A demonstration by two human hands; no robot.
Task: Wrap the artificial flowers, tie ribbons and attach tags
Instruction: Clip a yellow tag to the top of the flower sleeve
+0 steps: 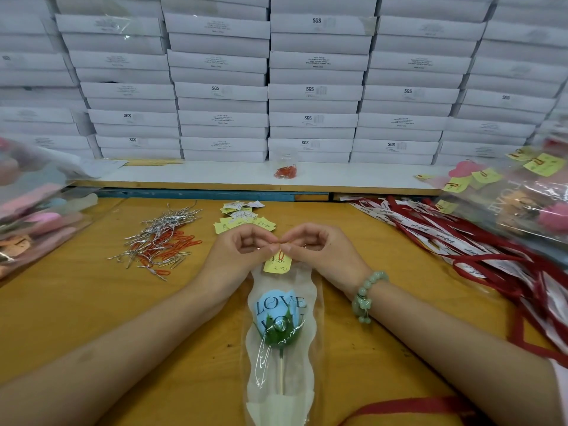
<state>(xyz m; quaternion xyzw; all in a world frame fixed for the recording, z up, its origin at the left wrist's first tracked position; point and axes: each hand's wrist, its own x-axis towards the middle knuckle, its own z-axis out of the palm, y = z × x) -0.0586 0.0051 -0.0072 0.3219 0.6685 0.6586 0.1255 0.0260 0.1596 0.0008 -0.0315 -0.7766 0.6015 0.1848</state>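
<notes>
While the wrapped flower [276, 305] lies on the desk [92, 302], the left hand [242, 256] and right hand [316, 250] (fingertips meeting) pinch the yellow tag [276, 265].

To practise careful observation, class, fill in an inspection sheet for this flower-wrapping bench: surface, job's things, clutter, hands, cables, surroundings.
Surface: yellow wooden table, scuffed.
Job's things: blue flower in a printed sleeve lies in the middle, with a yellow tag at its far end; spare tags, wire ties, paper clips and ribbons lie beyond.
Clutter: bags of wrapped flowers at left and right; jar of clips on the white shelf.
Hands: left hand and right hand both pinch the tag's top with their fingers.
Cables: nothing seen.
Surroundings: stacked white boxes behind.
</notes>
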